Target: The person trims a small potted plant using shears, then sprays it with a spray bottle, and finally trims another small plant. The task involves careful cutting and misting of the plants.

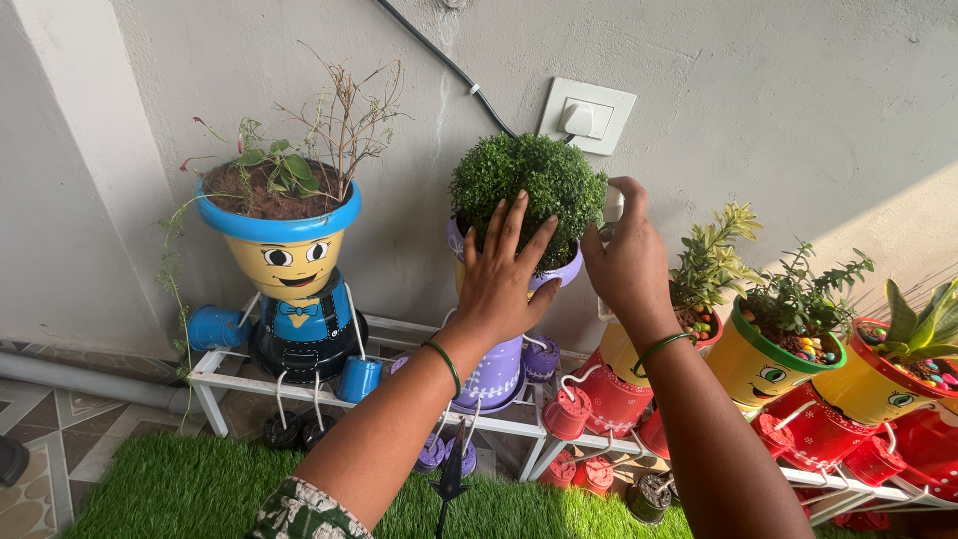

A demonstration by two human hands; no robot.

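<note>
While the left hand [502, 279] is resting flat on the front of the round green bush [529, 195], its fingers [511, 225] spread apart and pressing lightly into the foliage, the right hand [627, 262] is coming in at the bush's right side with its fingers curled together around something small and pale that is mostly hidden, so I cannot tell what it is. The bush is growing in the purple doll-shaped pot [499, 369], which is standing near the middle of the white metal rack [225, 374], between the blue doll-shaped pot [289, 269] at the rack's left end and the red and yellow pots [614, 384] to the right. The plant is seemingly being tended, one hand steadying the crown; the next move probably calls for a light touch, so the pot stays seated.
</note>
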